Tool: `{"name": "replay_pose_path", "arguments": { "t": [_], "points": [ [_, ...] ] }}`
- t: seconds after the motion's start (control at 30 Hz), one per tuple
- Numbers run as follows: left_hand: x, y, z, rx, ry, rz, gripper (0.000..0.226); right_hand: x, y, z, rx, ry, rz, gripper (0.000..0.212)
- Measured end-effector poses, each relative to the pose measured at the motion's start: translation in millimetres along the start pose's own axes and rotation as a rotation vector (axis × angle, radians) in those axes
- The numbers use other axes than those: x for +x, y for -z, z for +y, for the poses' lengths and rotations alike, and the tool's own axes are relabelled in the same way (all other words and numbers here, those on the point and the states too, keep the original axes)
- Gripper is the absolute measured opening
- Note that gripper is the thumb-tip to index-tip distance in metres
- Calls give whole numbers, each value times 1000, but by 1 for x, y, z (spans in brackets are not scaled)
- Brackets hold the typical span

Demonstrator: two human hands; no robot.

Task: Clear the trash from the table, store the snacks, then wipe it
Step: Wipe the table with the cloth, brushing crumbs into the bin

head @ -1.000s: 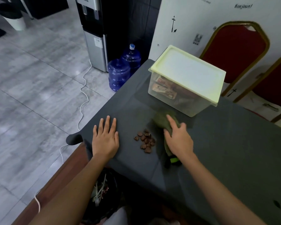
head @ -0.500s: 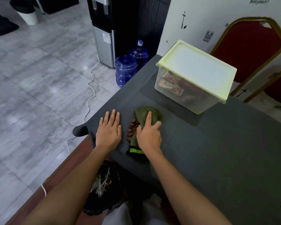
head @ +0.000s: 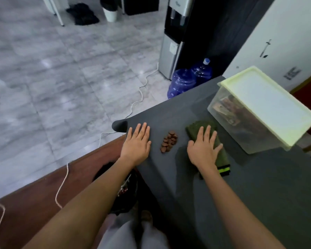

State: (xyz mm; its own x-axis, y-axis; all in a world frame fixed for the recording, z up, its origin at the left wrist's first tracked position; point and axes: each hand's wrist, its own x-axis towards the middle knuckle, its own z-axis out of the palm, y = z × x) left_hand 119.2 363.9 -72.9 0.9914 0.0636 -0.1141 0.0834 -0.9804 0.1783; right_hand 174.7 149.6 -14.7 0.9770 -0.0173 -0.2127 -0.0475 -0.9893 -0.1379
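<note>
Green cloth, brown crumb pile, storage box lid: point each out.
green cloth (head: 193, 129): head view, far corner beyond the fingertips.
brown crumb pile (head: 169, 141): head view, middle of the pile.
storage box lid (head: 266, 103): head view, flat top centre.

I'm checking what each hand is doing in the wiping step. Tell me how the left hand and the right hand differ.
The left hand lies on the bare dark table with nothing under it; the right hand presses on the green cloth. The left hand sits by the table's corner, left of the brown pieces; the right hand sits right of them, nearer the lidded box. Both lie flat, palms down, fingers extended.
</note>
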Motion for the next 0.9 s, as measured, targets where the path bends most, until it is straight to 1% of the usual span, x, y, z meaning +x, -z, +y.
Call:
{"name": "replay_pose_path", "arguments": {
  "t": [0.07,0.1,0.17,0.23,0.27,0.33,0.37,0.43,0.47,0.53,0.6,0.67,0.77,0.83,0.9],
  "points": [
    [-17,-3,-4,-85,95,71,59,-10,-11,-41,105,222,127,67],
    [-28,-8,-9,-138,146,105,58,-20,-20,-61,186,340,164,66],
    [-57,-24,-26,-182,264,119,59,-48,-41,-98,360,538,161,64],
    [-93,-49,-51,-176,399,28,58,-80,-75,-118,443,695,81,61],
    [-111,-62,-61,-180,459,-38,57,-92,-92,-119,432,755,10,58],
    [-145,-89,-81,-231,598,-135,57,-111,-134,-116,337,821,-213,54],
    [-157,-101,-88,-260,642,-164,56,-115,-155,-110,283,811,-309,53],
    [-170,-125,-99,-314,694,-212,55,-114,-199,-97,207,696,-444,50],
    [-174,-145,-107,-355,730,-239,55,-111,-228,-94,185,598,-525,50],
    [-177,-196,-122,-413,805,-276,57,-99,-290,-90,193,338,-665,53],
    [-178,-250,-136,-463,889,-313,60,-80,-349,-86,232,34,-723,62],
    [-181,-307,-146,-566,985,-355,63,-64,-407,-78,286,-191,-722,67],
    [-189,-373,-156,-743,1070,-379,71,-49,-476,-64,415,-371,-748,69],
    [-193,-399,-159,-812,1127,-356,76,-43,-505,-58,506,-439,-760,59],
    [-198,-412,-163,-830,1190,-311,75,-41,-522,-57,559,-446,-724,45]
  ]
}}
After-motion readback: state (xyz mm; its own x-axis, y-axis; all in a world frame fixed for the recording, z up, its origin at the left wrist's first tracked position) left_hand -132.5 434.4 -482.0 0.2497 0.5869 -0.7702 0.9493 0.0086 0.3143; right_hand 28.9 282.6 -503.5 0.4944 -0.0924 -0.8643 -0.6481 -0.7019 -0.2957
